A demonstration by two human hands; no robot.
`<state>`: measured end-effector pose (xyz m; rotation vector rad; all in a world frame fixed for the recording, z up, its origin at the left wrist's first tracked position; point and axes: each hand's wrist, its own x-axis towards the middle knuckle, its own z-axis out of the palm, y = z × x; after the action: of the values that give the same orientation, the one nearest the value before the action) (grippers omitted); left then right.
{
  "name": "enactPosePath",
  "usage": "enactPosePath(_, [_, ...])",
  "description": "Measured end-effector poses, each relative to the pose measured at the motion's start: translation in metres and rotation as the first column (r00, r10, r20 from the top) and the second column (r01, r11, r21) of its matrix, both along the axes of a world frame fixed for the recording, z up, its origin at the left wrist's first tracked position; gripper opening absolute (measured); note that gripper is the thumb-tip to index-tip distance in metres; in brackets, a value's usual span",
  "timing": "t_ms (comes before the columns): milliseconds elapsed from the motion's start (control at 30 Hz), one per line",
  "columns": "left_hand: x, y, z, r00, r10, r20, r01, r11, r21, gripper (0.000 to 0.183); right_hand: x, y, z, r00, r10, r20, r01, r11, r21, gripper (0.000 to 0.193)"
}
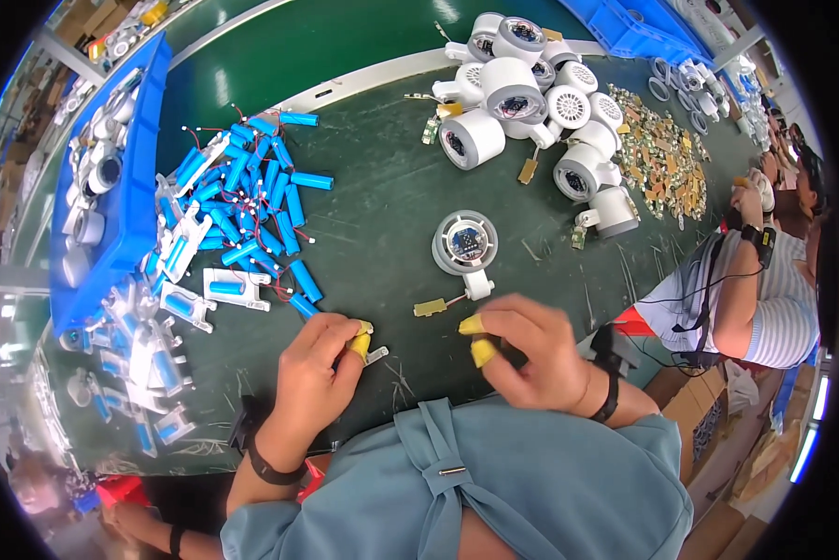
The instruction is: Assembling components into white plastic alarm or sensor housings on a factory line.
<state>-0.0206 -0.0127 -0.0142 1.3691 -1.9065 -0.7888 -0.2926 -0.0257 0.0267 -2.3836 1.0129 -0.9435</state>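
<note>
My left hand (319,362), yellow covers on its thumb and fingertip, is pinched closed near the table's front edge. A small white plastic piece (377,356) juts out beside its thumb; the fingers hide the rest. To the right, my right hand (536,353) is slightly blurred, its yellow-tipped thumb and forefinger apart with nothing visible between them. Just beyond the hands stands a round white housing (464,243) with a grey rim, its open end up and a dark circuit board inside. From its short arm, a wire runs to a small yellowish circuit board (430,307).
Blue cylindrical batteries (242,187) with red wires lie heaped at left, near white plastic holders (237,288) and a blue bin (130,224). White housings (508,89) and small circuit boards (662,154) are piled at far right. A co-worker (751,289) sits at right.
</note>
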Motion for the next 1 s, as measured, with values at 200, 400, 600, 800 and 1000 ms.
enactPosePath(200, [-0.005, -0.002, 0.005, 0.997, -0.059, 0.042, 0.060, 0.998, -0.021, 0.027, 0.011, 0.018, -0.024, 0.559, -0.720, 0.410, -0.632, -0.050, 0.774, 0.042])
enactPosePath(400, [-0.002, -0.002, 0.005, 0.992, -0.046, -0.121, 0.058, 0.993, 0.102, 0.025, 0.028, 0.013, -0.027, 0.388, -0.836, 0.387, -0.726, -0.019, 0.687, 0.029])
enactPosePath(600, [0.010, -0.005, 0.000, 0.939, -0.040, -0.343, 0.187, 0.893, 0.409, 0.018, 0.028, 0.015, -0.032, 0.369, -0.811, 0.455, -0.766, 0.012, 0.643, 0.016])
enactPosePath(800, [0.010, -0.007, 0.005, 0.871, 0.126, -0.475, 0.259, 0.704, 0.661, 0.016, 0.027, 0.018, -0.028, 0.277, -0.878, 0.391, -0.725, 0.076, 0.685, 0.030])
enactPosePath(1000, [0.011, -0.009, 0.005, 0.838, 0.144, -0.527, 0.292, 0.697, 0.655, 0.017, 0.022, 0.017, -0.028, 0.169, -0.867, 0.469, -0.781, 0.173, 0.600, 0.025])
